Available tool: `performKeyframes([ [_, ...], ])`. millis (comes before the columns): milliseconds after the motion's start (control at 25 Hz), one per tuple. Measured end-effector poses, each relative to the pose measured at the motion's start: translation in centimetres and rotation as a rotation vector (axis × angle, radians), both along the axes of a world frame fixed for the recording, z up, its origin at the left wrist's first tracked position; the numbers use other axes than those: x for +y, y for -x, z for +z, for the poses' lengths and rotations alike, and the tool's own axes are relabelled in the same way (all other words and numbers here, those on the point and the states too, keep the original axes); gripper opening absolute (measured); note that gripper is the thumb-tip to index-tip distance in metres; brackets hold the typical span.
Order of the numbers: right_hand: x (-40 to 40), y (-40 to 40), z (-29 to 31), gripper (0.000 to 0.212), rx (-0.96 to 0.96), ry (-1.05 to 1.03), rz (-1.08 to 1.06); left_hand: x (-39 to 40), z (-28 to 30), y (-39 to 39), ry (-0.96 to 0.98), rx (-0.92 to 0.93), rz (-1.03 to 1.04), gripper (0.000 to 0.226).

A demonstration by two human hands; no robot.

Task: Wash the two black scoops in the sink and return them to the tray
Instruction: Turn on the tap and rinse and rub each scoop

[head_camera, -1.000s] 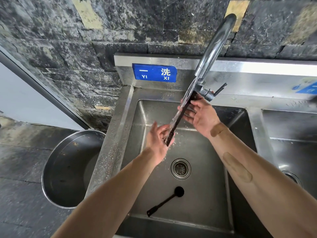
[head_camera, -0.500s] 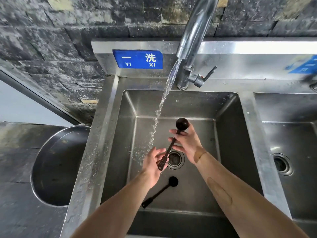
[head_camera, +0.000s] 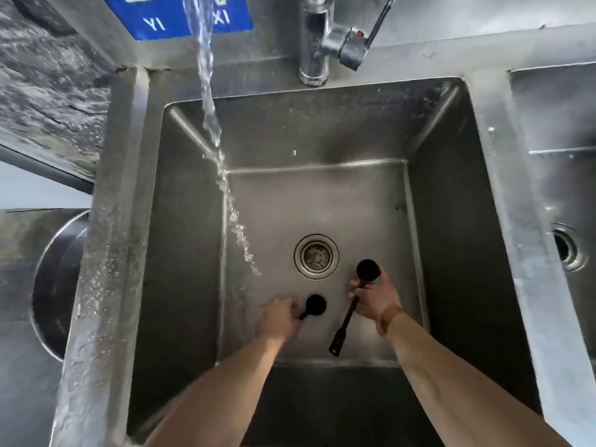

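Note:
Both hands are down in the steel sink. My right hand grips one black scoop by its handle just below the round bowl; the handle's end points toward me. The second black scoop lies on the sink floor near the drain. My left hand is curled over its handle, which is hidden under the fingers; only the bowl shows. No tray is in view.
Water runs from the tap and lands on the sink floor left of the drain. A second basin lies to the right. A round steel bin stands left of the sink.
Both hands dropped from the water stream to the sink floor. My left hand let go of the first scoop's handle end and reached the second scoop. The camera tilted down.

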State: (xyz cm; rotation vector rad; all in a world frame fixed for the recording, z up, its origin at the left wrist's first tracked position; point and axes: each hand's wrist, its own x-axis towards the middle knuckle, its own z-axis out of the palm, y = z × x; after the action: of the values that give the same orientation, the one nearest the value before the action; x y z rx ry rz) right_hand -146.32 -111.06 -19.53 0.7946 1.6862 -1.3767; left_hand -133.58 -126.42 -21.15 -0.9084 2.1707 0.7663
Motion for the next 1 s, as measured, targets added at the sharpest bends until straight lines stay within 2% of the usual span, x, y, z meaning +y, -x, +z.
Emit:
performKeyframes([
  [120, 0.4, -0.2, -3.0, 0.075, -0.044, -0.013, -0.044, 0.9, -2.0, -0.5, 0.098, -0.062, -0.162, 0.031],
  [240, 0.6, -0.6, -4.7, 0.065, -0.083, -0.038, 0.015, 1.5, -2.8, -0.8, 0.188, -0.064, -0.242, 0.029],
  [400, 1.5, -1.0, -6.1, 0.052, -0.115, -0.100, 0.071, 1.6, -3.1, -0.7, 0.183, -0.052, -0.306, 0.026],
  [600, 1.5, -1.2, -5.6, 0.059, -0.062, -0.152, 0.165, 1.4, -2.2, -0.5, 0.110, 0.047, -0.212, 0.024],
  [680, 1.1, -1.1, -4.4, 0.060, 0.015, -0.147, 0.242, 1.2, -1.4, 0.1, 0.087, 0.112, -0.196, 0.021],
  [800, -0.2, -0.7, -1.5, 0.056, 0.134, -0.160, 0.381, 0.7, 0.4, 0.4, 0.038, 0.191, -0.048, 0.019],
  [920, -2.4, -0.7, 2.3, 0.054, 0.213, -0.126, 0.325, -0.2, 2.9, 0.5, 0.069, 0.280, 0.060, 0.020],
  [1000, -3.7, -0.6, 4.8, 0.053, 0.297, -0.103, 0.421, -1.0, 5.2, 0.8, 0.130, 0.352, 0.079, 0.018],
])
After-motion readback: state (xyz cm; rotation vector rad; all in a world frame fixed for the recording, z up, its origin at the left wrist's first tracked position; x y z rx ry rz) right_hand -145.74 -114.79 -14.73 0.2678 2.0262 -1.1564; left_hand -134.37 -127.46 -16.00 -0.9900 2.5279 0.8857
